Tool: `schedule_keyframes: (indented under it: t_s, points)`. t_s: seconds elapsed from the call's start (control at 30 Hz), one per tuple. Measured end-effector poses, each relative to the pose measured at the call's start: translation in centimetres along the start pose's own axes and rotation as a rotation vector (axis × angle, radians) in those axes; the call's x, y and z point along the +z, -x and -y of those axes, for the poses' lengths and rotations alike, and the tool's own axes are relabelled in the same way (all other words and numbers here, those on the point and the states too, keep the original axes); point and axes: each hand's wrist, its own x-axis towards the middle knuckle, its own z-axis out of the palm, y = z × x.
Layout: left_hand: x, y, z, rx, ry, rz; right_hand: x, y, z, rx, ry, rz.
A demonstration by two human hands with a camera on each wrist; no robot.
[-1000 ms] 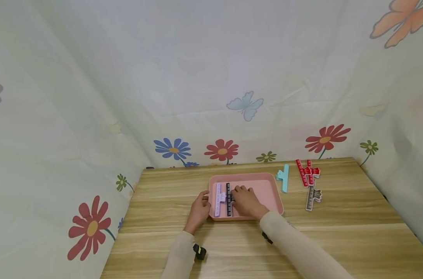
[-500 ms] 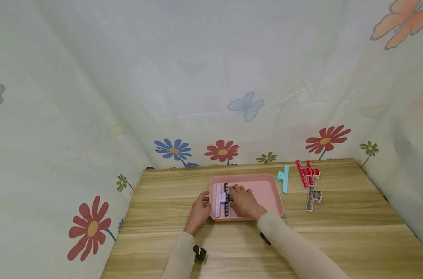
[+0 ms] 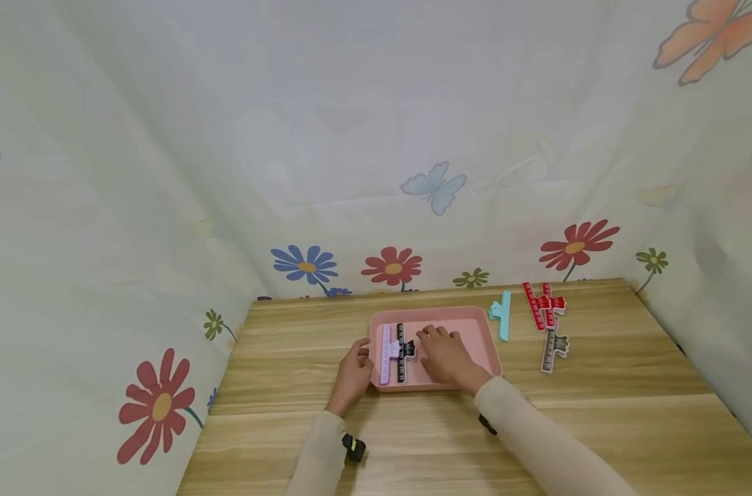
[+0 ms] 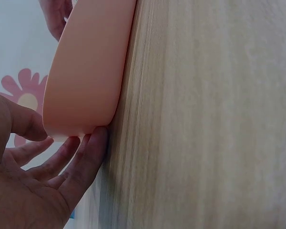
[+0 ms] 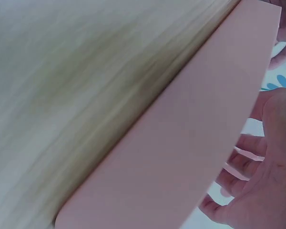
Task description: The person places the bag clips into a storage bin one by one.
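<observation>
Inside the pink tray (image 3: 495, 342), a lilac plastic clip (image 3: 385, 362) and a black clip (image 3: 402, 358) lie side by side at the left end. Their long bars run front to back, and both have ruler-like marks. My left hand (image 3: 353, 375) is at the tray's left wall; in the left wrist view its fingertips (image 4: 99, 138) touch the outer wall. Over the tray's middle, my right hand (image 3: 446, 356) is just right of the black clip and apart from it, with loosely bent fingers and nothing held. The right wrist view shows this hand beyond the tray's side wall (image 5: 167, 138).
Right of the tray lies a turquoise clip (image 3: 504, 317) on the wooden table (image 3: 413, 441). Farther right are two overlapping red clips (image 3: 535, 308), with a grey clip (image 3: 548, 351) just in front of them. A flowered curtain (image 3: 351, 138) hangs behind the table.
The black clip has shifted left, close against the lilac one. My right hand moved left with it, then let go and drew back right. My left hand stays at the tray.
</observation>
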Motion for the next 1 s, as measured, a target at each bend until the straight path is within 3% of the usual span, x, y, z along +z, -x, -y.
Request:
schedule_keyframes:
  t_s: [0.57, 1.0]
  points:
    - [-0.4, 0.1, -0.3, -0.004, -0.005, 0.002, -2.6, 1.6, -3.8, -0.021, 0.053, -0.126]
    - [0.0, 0.1, -0.4, 0.002, -0.01, -0.004, -5.1, 4.0, -7.7, 0.008, 0.046, -0.15]
